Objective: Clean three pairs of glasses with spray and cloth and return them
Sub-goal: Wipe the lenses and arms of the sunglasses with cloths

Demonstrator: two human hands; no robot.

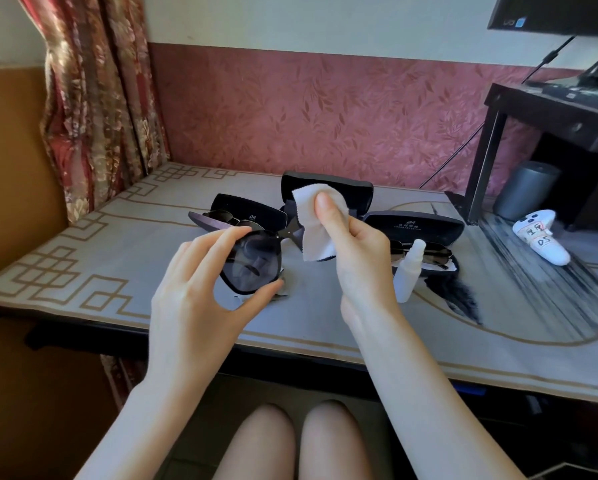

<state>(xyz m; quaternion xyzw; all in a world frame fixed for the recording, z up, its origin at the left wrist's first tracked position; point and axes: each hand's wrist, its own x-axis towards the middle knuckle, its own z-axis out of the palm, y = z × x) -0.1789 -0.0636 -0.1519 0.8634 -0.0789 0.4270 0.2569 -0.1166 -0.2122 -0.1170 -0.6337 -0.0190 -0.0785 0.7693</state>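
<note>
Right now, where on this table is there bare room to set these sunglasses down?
Bare table left of the left case, toward the curtain, and along the near edge. Also between the spray bottle and the white controller. The middle is crowded with open cases.

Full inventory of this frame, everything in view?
sunglasses: 1, black, in left hand
other glasses: 2, dark, in left and right cases
cases: 3, black, open, mid-table
cloth: 1, white, in right hand
spray bottle: 1, white, before right case
controller: 1, white, table's right
cylinder: 1, grey, under dark stand
curtain: 1, red floral, left
table: 1, grey, patterned
left hand: 1, grips sunglasses
right hand: 1, pinches cloth
</note>
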